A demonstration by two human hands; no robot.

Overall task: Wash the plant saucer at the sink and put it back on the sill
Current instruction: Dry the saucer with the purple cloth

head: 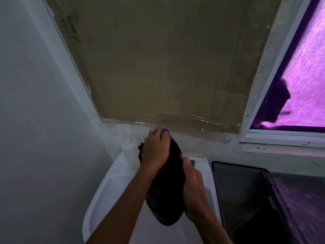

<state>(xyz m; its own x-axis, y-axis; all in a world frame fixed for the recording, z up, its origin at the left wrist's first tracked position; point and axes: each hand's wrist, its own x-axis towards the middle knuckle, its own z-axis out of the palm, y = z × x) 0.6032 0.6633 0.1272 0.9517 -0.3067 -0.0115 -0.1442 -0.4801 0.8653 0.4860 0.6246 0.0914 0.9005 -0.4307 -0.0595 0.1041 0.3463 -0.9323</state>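
saucer [167,189] — dark, held on edge over the white sink [105,191], long axis running from near to far (far end toward the wall) | left hand [155,148] — fingers curled over its far rim | right hand [193,189] — gripping its right edge | bottle [130,152] at sink's back-left corner

A large sheet of brown cardboard [167,64] is taped over the wall behind the basin, with clear tape [190,118] shining along its lower edge and reversed printed lettering near its upper left corner. To the right, a white-framed window [274,81] glows with purple-pink frosted light, and a dark shape shows against the pane. A translucent white plastic bottle [130,152] holding a little yellowish liquid stands at the back left. A dark rectangular tub [246,191] with a rounded rim lies low on the right. A plain grey wall [38,103] fills the left side.
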